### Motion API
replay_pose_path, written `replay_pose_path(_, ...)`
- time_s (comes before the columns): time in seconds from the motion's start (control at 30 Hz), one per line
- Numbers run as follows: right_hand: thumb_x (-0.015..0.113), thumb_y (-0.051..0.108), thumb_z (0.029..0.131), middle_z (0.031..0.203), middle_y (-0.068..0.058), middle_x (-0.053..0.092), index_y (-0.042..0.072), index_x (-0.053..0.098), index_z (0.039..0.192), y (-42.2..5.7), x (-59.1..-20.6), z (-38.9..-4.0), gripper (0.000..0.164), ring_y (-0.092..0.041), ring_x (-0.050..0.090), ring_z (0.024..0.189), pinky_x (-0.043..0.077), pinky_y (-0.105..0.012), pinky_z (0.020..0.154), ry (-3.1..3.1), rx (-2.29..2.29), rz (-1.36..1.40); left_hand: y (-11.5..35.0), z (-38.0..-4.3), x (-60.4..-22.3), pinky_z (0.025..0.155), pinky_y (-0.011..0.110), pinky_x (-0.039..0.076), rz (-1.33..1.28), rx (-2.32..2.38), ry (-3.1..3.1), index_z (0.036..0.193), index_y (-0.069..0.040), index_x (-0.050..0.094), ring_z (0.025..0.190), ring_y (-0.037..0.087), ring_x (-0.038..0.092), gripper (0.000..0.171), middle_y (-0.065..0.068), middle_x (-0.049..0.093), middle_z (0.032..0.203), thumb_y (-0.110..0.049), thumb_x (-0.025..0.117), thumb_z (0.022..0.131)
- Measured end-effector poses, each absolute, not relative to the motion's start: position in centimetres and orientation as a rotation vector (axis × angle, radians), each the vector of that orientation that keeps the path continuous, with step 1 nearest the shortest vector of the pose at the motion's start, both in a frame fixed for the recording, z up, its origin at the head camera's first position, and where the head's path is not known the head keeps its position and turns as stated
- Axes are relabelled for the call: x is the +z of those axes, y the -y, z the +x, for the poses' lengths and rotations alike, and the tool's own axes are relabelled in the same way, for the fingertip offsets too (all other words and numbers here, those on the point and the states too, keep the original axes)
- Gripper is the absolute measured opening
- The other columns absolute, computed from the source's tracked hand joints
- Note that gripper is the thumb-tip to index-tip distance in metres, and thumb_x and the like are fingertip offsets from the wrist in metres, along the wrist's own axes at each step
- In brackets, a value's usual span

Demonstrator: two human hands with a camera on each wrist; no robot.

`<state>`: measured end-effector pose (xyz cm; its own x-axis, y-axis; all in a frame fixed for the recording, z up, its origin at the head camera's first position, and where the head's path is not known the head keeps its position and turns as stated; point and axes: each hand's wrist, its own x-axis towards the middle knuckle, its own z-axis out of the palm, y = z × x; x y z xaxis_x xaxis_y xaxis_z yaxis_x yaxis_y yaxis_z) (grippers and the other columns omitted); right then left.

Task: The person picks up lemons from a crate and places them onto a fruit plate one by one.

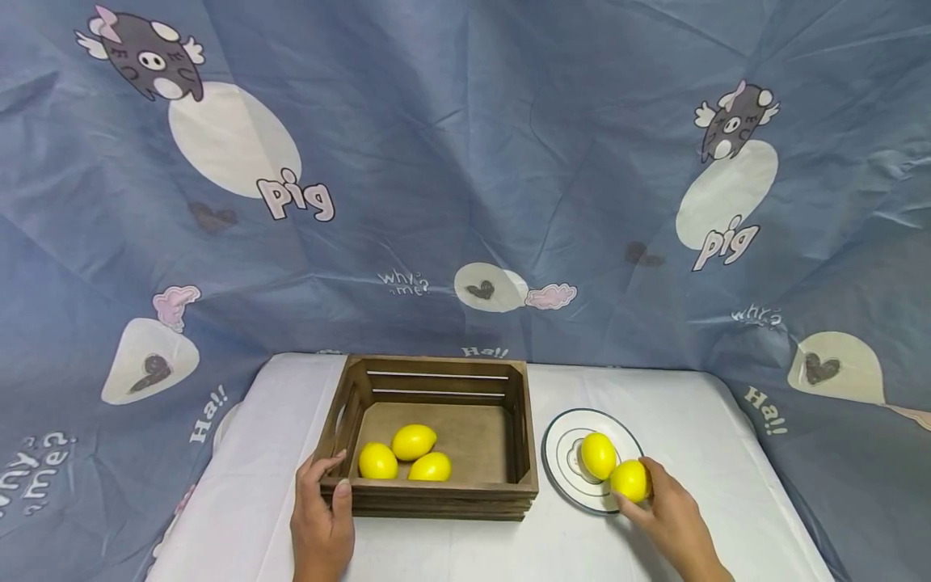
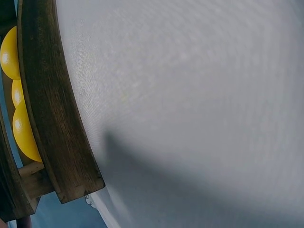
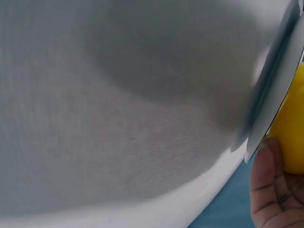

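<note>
My right hand [image 1: 672, 517] pinches a yellow lemon [image 1: 629, 482] between thumb and fingers, over the near right edge of a white plate [image 1: 563, 477] with a dark rim. Another lemon [image 1: 598, 456] lies on that plate, right beside the held one. In the right wrist view, the thumb presses against the lemon [image 3: 290, 128] close to the plate's edge. My left hand [image 1: 323, 521] grips the front left corner of a brown slatted wooden crate [image 1: 465, 487]. Three lemons [image 1: 414, 442] sit in the crate's front left part; the left wrist view shows them partly hidden behind its wall.
A white cloth [image 1: 436, 554] covers the table under crate and plate. Blue printed fabric [image 1: 465, 162] hangs behind the table and down both sides. The plate stands just right of the crate, with a narrow gap between them.
</note>
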<state>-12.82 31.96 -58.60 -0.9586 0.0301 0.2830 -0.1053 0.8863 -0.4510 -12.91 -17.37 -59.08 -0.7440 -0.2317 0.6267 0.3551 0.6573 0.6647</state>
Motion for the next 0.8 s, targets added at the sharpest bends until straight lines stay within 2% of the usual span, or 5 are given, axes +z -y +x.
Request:
replay_pose_path(0.23,0.091,0.028,0.078,0.103,-0.024,0.069,-0.006,0.059,0.127,-32.2,-59.0,-13.4,0.067,-0.039,0.066,0.089,0.055,-0.057,0.074,2.765,0.621,0.115,17.4,-12.9,-59.0,0.118,0.019,0.024,-0.127,-1.048,2.141,0.132,0.003,0.049,0.136,0.03,0.047,0.031,0.017,0.061,0.129,-0.012,0.057,0.106)
replay_pose_path(0.33,0.091,0.028,0.077,0.104,-0.025,0.068,-0.006,0.06,0.128,-32.2,-59.2,-13.7,0.068,-0.04,0.066,0.092,0.055,-0.058,0.076,2.781,0.6,0.133,17.5,-12.9,-59.1,0.118,0.018,0.023,-0.124,-1.043,2.147,0.132,0.002,0.049,0.136,0.03,0.047,0.031,0.017,0.061,0.129,-0.013,0.057,0.106)
replay_pose_path(0.5,0.089,0.029,0.078,0.113,-0.028,0.067,-0.008,0.058,0.131,-32.0,-59.1,-14.3,0.071,-0.042,0.064,0.101,0.054,-0.059,0.084,2.842,0.581,0.139,17.6,-13.0,-59.0,0.117,0.018,0.023,-0.095,-1.055,2.163,0.132,0.002,0.048,0.135,0.034,0.047,0.032,0.017,0.06,0.13,-0.013,0.057,0.105)
replay_pose_path(0.8,0.09,0.03,0.08,0.128,-0.021,0.067,-0.005,0.055,0.141,-32.0,-59.2,-14.7,0.079,-0.037,0.057,0.108,0.052,-0.055,0.092,2.882,0.541,0.172,17.3,-12.9,-58.9,0.117,0.017,0.022,-0.064,-1.078,2.201,0.134,0.0,0.046,0.134,0.038,0.047,0.034,0.016,0.059,0.131,-0.013,0.057,0.105)
